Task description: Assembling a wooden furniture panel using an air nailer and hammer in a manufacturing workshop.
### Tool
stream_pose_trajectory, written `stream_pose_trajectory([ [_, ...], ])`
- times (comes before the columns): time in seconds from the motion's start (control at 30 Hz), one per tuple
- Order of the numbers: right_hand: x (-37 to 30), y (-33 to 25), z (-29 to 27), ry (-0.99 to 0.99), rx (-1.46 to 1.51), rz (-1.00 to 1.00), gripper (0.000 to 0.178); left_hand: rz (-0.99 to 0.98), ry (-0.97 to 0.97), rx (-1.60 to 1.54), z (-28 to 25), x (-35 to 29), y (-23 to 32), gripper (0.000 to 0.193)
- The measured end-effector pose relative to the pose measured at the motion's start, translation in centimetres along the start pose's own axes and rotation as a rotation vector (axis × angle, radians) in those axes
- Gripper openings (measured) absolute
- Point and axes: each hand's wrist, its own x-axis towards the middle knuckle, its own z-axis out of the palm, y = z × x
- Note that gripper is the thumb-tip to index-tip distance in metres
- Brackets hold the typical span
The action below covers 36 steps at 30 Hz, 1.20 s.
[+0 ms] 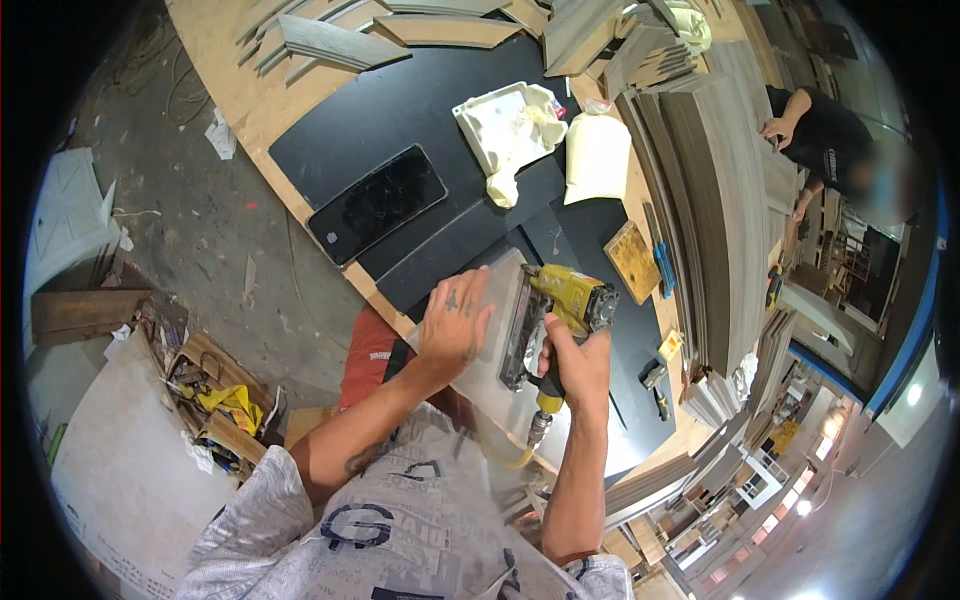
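Note:
My right hand is wrapped round the grip of a yellow and black pneumatic nail gun, with an air hose coupled to the bottom of its handle. The tool lies over a pale, translucent flat panel near the front of the bench. Flat on that panel's left part rests my left hand, fingers stretched out and holding nothing. Beyond it, a black phone lies on a black board. A white tray smeared with a cream-coloured substance and a pale yellow bag sit farther back.
Grey angled wood pieces crowd the far edge, and long grey boards are stacked on the right. A wooden block, blue tool and pliers lie nearby. Another person stands beyond the stack. A scrap box stands lower left.

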Motion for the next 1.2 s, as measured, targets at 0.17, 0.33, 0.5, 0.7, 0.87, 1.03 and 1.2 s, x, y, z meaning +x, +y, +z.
stream_pose_trajectory([
  [0.17,-0.11,-0.19,0.1,0.01,-0.037,0.027,0.018,0.004,0.022,0.002,-0.05,0.08,0.07,0.058],
  [0.33,-0.33,-0.22,-0.01,0.026,-0.038,0.054,0.019,-0.009,0.015,0.002,0.07,0.02,-0.13,0.058],
  [0.5,-0.34,-0.15,-0.07,0.026,-0.054,0.041,0.02,0.009,0.018,-0.009,0.02,0.05,-0.13,0.058],
  [0.7,-0.42,-0.51,0.22,0.038,-0.028,0.054,0.022,0.004,0.012,-0.009,-0.08,-0.05,-0.13,0.059],
  [0.87,-0.37,-0.71,0.29,0.027,-0.029,0.033,0.022,0.0,0.012,-0.014,-0.16,-0.09,-0.12,0.058],
  [1.03,-0.24,-0.7,0.19,0.022,-0.06,0.026,0.022,0.004,0.017,-0.026,-0.16,-0.11,-0.15,0.058],
  [1.2,-0.24,-1.02,0.37,0.043,-0.092,0.047,0.024,0.015,0.023,-0.023,-0.13,-0.09,-0.31,0.058],
])
